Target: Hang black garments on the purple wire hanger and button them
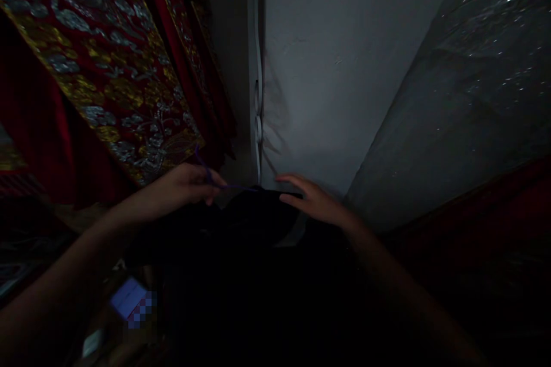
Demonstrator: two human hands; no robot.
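Observation:
My left hand (196, 184) is closed in a pinch on a thin purple thread (236, 187). One end of the thread curls up above the fingers, and the rest runs right to a black shape (262, 212) that looks like dark cloth. My right hand (310, 199) is open at the right edge of this dark shape, with thumb and forefinger apart and nothing visible between them. Deep shadow hides most of what lies below both hands.
Red hangings (129, 69) embroidered in gold and silver fill the left. Ahead stand a pale wall (336, 69) and a thin curled metal strip (259, 69). Clear plastic sheeting (473, 97) covers the right side. A bluish-white card (128, 297) lies at lower left.

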